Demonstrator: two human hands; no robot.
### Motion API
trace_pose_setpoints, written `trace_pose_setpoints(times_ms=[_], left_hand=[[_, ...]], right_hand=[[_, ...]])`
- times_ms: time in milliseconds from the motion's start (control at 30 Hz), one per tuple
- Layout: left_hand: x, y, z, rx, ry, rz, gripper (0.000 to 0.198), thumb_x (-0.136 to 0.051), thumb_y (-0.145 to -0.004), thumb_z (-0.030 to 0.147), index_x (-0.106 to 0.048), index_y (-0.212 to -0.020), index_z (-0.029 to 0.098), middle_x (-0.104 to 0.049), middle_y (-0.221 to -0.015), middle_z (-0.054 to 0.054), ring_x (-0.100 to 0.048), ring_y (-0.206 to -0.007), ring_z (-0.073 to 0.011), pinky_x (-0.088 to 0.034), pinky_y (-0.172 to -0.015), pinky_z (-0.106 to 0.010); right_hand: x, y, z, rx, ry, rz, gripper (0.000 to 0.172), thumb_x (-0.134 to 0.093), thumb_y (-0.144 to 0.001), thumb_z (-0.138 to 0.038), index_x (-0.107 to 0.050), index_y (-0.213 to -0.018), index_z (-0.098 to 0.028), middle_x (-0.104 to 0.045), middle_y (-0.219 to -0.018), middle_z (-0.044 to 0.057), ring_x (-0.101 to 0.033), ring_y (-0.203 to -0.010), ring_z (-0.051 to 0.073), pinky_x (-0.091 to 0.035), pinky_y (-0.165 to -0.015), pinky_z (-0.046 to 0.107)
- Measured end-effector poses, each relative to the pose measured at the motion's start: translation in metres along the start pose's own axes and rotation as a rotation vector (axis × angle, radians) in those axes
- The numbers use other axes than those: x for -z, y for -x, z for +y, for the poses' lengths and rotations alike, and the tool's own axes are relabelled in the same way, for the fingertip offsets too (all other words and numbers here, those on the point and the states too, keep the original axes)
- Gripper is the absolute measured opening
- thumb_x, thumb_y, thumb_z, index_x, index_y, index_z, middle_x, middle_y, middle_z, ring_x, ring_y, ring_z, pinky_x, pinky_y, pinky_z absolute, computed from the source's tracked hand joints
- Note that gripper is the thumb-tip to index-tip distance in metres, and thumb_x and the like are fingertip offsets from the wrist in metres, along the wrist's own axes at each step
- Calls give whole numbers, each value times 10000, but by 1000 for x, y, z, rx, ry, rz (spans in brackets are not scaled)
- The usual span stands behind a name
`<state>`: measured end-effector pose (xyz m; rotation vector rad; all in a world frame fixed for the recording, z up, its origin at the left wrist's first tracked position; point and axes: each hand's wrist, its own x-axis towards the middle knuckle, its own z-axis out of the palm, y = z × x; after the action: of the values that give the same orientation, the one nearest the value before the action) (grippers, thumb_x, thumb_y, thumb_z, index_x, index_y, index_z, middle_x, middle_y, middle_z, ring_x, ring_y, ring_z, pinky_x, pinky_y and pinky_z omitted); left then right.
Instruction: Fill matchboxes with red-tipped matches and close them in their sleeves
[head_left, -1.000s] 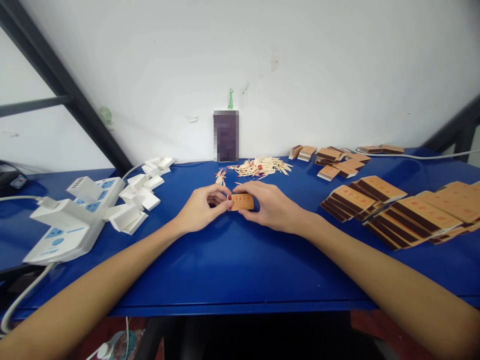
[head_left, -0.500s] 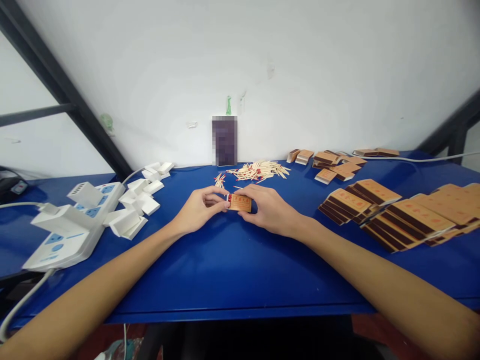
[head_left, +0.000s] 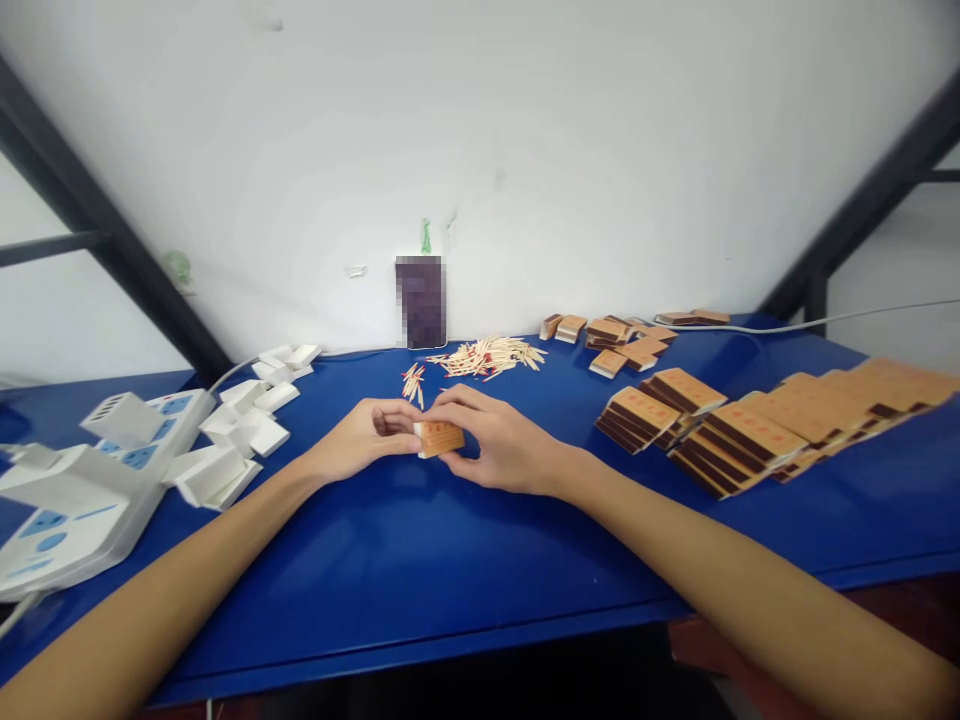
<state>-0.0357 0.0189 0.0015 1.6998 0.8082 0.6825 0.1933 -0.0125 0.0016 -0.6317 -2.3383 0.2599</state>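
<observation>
Over the blue table (head_left: 390, 560) an orange-labelled matchbox (head_left: 441, 438) is held between both hands. My right hand (head_left: 510, 440) grips it by its long sides, thumb on the near edge and fingers on the far one. The thumb of my left hand (head_left: 367, 437) presses its white left end, and that hand's fingers curl behind, partly hidden. No match heads show at that end. Just beyond the hands lie a few loose matches (head_left: 413, 382), with a larger heap of red-tipped matches (head_left: 491, 357) behind.
Several white matchbox trays (head_left: 244, 415) and a white power strip (head_left: 112, 500) with plugs lie at left. Stacked matchboxes (head_left: 750, 430) spread along the right, with more matchboxes (head_left: 622, 335) by the wall. A pixelated dark panel (head_left: 421, 302) leans against the wall.
The red match heads that showed at the matchbox's left end are out of sight, and the left thumb sits against that end. The whole view has swung somewhat to the right.
</observation>
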Motion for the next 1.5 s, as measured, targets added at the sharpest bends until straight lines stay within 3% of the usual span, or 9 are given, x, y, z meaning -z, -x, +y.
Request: trace_pose_setpoints(times_ms=[233,367,567,733,1000,1167,1233,1367,1500], left_hand=[[0,-4,-3,-23,-95,65,492,-563,-887,589,-681,-970,119,-724,-780,-82,-645,-704,-155,-502,-695,-271],[-3,-4,-1,11,-154,78,518,-520,-899,608,-684,-967,121,-721,-778,-79,-638,-710,-163,-503,-701,-284],[-6,-7,0,19,-204,86,524,-499,-899,614,-693,-954,131,-712,-779,-72,-630,-714,-162,-501,-679,-283],[-7,-6,3,3,-245,86,510,-492,-901,593,-701,-939,129,-710,-774,-73,-626,-706,-160,-499,-666,-283],[-10,-2,2,-57,-393,119,471,-440,-928,538,-696,-906,144,-707,-764,-57,-621,-686,-159,-503,-651,-279],[16,1,14,-233,-1138,334,393,-417,-929,439,-709,-924,176,-716,-933,-82,-627,-892,-244,-481,-846,-386],[38,5,22,-171,-1372,394,414,-389,-932,421,-712,-985,168,-701,-1007,-113,-614,-981,-289,-460,-912,-439],[78,19,30,182,-1590,613,489,-397,-918,455,-658,-1206,158,-620,-1227,-194,-539,-1151,-422,-440,-909,-561],[103,28,20,483,-1561,540,524,-395,-923,455,-598,-1310,166,-583,-1294,-223,-532,-1177,-456,-415,-917,-620]], right_hand=[[13,-7,-9,-177,245,113,454,-574,-842,-246,-536,-1287,-162,-570,-1188,134,-585,-1038,237,-494,-909,394],[46,-11,-20,-280,384,81,382,-560,-837,-249,-587,-1209,-170,-605,-1143,125,-578,-1041,251,-473,-894,388],[137,4,-29,-471,722,-344,281,-630,-752,-364,-661,-966,-184,-657,-908,110,-561,-913,295,-411,-753,398],[166,29,-12,-500,812,-617,254,-633,-729,-407,-679,-868,-198,-629,-779,94,-556,-882,309,-389,-759,421],[164,41,3,-501,851,-657,392,-615,-754,-486,-724,-951,-165,-664,-981,146,-564,-996,345,-414,-841,467],[196,24,30,-566,745,-428,469,-435,-892,-510,-702,-1088,-178,-691,-1062,139,-617,-952,295,-448,-801,408],[210,21,56,-657,739,-408,435,-446,-892,-464,-682,-1120,-178,-706,-1052,130,-639,-909,274,-455,-776,382],[217,27,111,-826,717,-627,407,-567,-813,-396,-678,-1122,-156,-712,-1052,160,-658,-878,290,-472,-735,380],[202,31,144,-840,687,-583,530,-600,-796,-437,-614,-1238,-143,-660,-1206,176,-633,-1039,309,-471,-804,362]])
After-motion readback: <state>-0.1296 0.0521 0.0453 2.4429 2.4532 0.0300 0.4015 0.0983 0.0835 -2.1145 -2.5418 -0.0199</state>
